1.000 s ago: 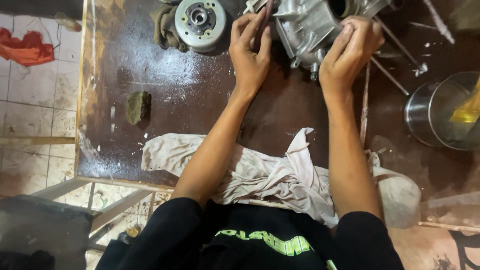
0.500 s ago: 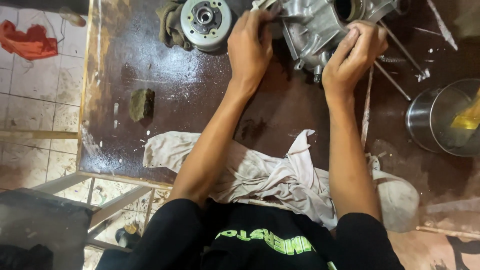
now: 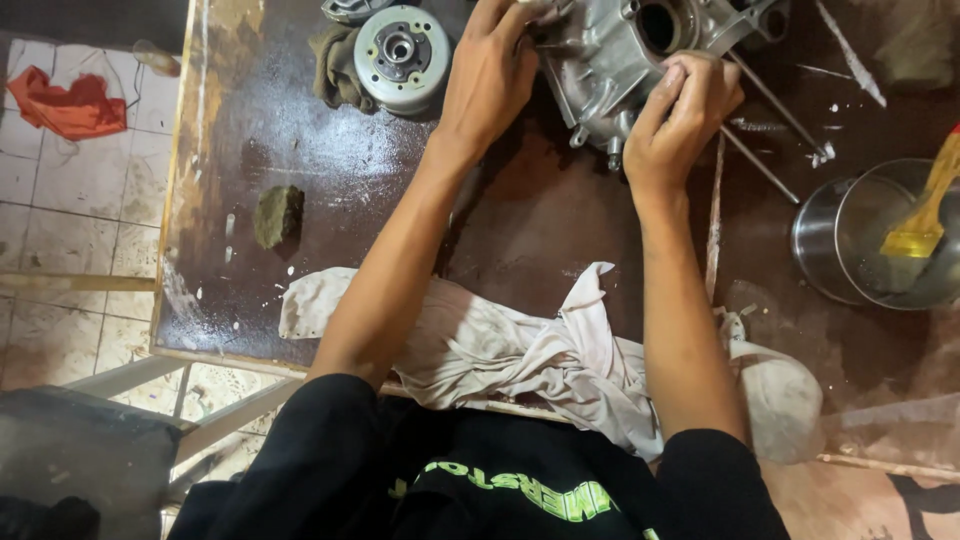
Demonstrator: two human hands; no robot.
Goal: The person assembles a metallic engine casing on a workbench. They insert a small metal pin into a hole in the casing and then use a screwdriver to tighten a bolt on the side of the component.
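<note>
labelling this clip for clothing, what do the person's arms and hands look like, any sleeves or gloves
Both the left hand and the right hand are bare: no gloves, rings or watch visible. The forearms are uncovered too. Black sleeves end near the elbows, part of a black top with green lettering.

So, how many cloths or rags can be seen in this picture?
3. A white rag lies on the table's near edge, under the forearms; a red rag on the tiled floor, left; a dark rag beside the round metal part. Others may be hidden.
</note>
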